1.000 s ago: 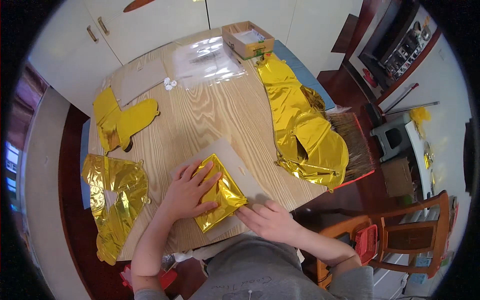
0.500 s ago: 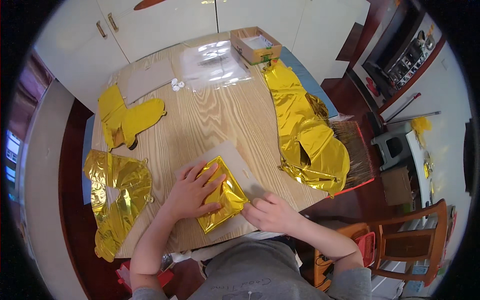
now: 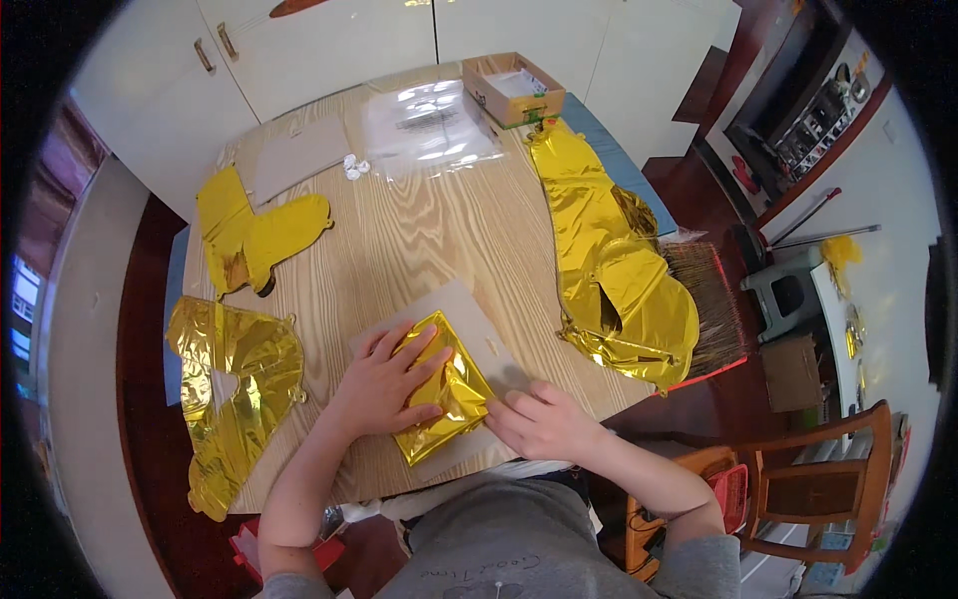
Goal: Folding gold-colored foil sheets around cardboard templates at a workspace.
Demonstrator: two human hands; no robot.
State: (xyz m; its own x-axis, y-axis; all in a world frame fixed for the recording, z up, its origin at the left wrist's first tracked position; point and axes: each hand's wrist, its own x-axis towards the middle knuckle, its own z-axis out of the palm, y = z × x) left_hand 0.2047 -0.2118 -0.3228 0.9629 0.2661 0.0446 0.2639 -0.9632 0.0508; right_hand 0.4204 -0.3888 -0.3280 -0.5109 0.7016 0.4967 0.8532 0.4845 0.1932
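A gold foil balloon (image 3: 457, 387), folded into a flat packet, lies on a grey cardboard sheet (image 3: 467, 311) at the table's near edge. My left hand (image 3: 384, 389) rests on the packet with its fingers spread. At the packet's right corner, my right hand (image 3: 544, 423) has its fingers closed on the foil edge; the fingertips are partly hidden. Unfolded gold foil balloons lie around: one (image 3: 254, 235) at the far left, another (image 3: 239, 374) over the left edge, and a large one (image 3: 609, 260) along the right side.
Clear plastic sleeves (image 3: 424, 130), a cardboard box (image 3: 514, 90), another grey cardboard sheet (image 3: 299, 155) and small white discs (image 3: 354, 167) sit on the far part of the wooden table (image 3: 439, 230). A broom head (image 3: 709, 304) juts out at the right, and a wooden chair (image 3: 813, 489) stands near right.
My right hand has shifted slightly at the packet's right corner, its fingers still at the foil. The left hand stays pressed on the packet.
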